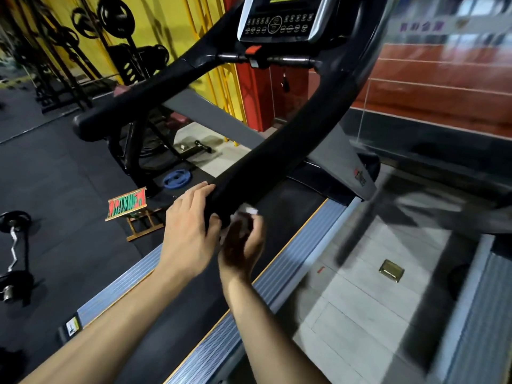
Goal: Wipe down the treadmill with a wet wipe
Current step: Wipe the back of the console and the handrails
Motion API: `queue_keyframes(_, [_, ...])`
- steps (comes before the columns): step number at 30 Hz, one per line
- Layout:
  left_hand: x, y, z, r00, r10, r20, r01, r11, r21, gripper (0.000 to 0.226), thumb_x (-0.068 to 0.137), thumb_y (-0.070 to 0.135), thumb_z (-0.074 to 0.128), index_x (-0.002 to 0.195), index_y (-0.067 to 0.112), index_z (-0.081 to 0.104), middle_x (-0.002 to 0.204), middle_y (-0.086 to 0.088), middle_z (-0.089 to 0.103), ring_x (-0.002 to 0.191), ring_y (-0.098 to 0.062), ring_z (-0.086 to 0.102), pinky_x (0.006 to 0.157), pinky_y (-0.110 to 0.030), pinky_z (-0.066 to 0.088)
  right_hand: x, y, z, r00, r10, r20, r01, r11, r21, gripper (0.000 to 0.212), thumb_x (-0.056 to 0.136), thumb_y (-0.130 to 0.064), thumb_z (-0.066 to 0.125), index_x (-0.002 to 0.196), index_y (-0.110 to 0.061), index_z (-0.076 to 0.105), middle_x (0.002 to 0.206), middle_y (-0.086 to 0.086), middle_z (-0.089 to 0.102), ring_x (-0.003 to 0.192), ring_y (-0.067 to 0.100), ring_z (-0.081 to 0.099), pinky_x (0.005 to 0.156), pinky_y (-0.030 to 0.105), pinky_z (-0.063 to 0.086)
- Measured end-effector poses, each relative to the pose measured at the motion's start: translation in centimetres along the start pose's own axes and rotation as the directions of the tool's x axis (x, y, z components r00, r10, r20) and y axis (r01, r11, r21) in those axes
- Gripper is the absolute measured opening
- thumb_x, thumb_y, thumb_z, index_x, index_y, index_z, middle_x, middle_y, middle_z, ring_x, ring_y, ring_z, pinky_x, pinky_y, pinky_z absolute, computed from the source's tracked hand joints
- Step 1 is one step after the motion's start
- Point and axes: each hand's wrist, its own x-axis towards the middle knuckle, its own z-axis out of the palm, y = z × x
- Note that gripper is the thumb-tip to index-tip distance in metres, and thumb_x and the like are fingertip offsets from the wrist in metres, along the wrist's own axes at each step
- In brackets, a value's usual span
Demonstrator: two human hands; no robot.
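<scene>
Wipe (pixel 247 214) blurred, mostly hidden behind right hand (pixel 243 245).

One treadmill (pixel 293 139) is showing, with two black handrails (pixel 279 162), one console (pixel 279 20), and two ribbed side rails (pixel 291 261) flanking one belt. Two hands are appearing: the left hand (pixel 188 231) and the right hand (pixel 243 245), with one white wet wipe (pixel 248 212) between them. At nine o'clock one curl barbell (pixel 13 245) is lying on the floor. One blue weight plate (pixel 176 178) and one small wooden stand (pixel 133 212) are sitting toward ten o'clock.
</scene>
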Motion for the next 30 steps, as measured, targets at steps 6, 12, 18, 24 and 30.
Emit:
queue_keyframes(6, [0.1, 0.5, 1.0, 0.999, -0.025, -0.035, 0.027, 0.998, 0.06, 0.056, 0.086, 0.015, 0.054, 0.141, 0.014, 0.048, 0.15, -0.002, 0.05, 0.138, -0.025, 0.044, 0.115, -0.039, 0.031, 13.4, 0.0, 0.2, 0.978, -0.056, -0.202, 0.02, 0.984, -0.179, 0.027, 0.081, 0.006, 0.05, 0.096, -0.008, 0.067, 0.096, 0.012, 0.07, 0.092, 0.032, 0.067, 0.086, 0.044, 0.054])
queue_keyframes(12, [1.2, 2.7, 2.1, 0.993, -0.048, -0.111, 0.068, 0.98, 0.187, 0.043, 0.089, 0.02, 0.052, 0.129, 0.004, 0.055, 0.142, -0.01, 0.056, 0.128, -0.033, 0.049, 0.111, -0.044, 0.035, 22.5, -3.5, -0.6, 0.951, -0.258, -0.169, 0.204, 0.938, -0.281, 0.033, 0.08, 0.012, 0.049, 0.097, -0.007, 0.07, 0.097, 0.007, 0.068, 0.088, 0.023, 0.062, 0.082, 0.039, 0.052])
queue_keyframes(18, [4.4, 5.9, 5.2, 0.999, 0.041, -0.012, -0.038, 0.983, 0.179, 0.06, 0.085, 0.019, 0.055, 0.143, 0.007, 0.05, 0.152, -0.008, 0.049, 0.144, -0.03, 0.041, 0.12, -0.05, 0.029, 15.6, -2.4, -2.4, 0.58, -0.658, 0.48, 0.803, 0.561, -0.201, 0.026, 0.094, 0.0, 0.057, 0.114, -0.006, 0.072, 0.113, 0.011, 0.067, 0.111, 0.023, 0.058, 0.101, 0.034, 0.048])
queue_keyframes(24, [6.0, 8.0, 7.2, 0.999, 0.038, -0.032, -0.03, 0.974, 0.225, 0.061, 0.085, 0.016, 0.054, 0.145, 0.004, 0.049, 0.153, -0.013, 0.047, 0.148, -0.033, 0.037, 0.123, -0.053, 0.026, 25.8, -3.6, -1.9, 0.551, -0.67, 0.498, 0.835, 0.45, -0.318, 0.031, 0.097, -0.004, 0.05, 0.114, -0.01, 0.075, 0.117, 0.011, 0.069, 0.108, 0.028, 0.058, 0.1, 0.037, 0.048])
queue_keyframes(30, [7.4, 8.9, 8.1, 0.997, 0.071, -0.003, -0.069, 0.969, 0.238, 0.06, 0.088, 0.021, 0.047, 0.146, 0.004, 0.05, 0.156, -0.013, 0.044, 0.15, -0.032, 0.034, 0.124, -0.05, 0.025, 34.4, -5.5, -1.1, 0.667, -0.596, 0.447, 0.737, 0.44, -0.513, 0.032, 0.087, -0.008, 0.052, 0.104, -0.017, 0.077, 0.114, 0.004, 0.071, 0.107, 0.03, 0.06, 0.091, 0.038, 0.043])
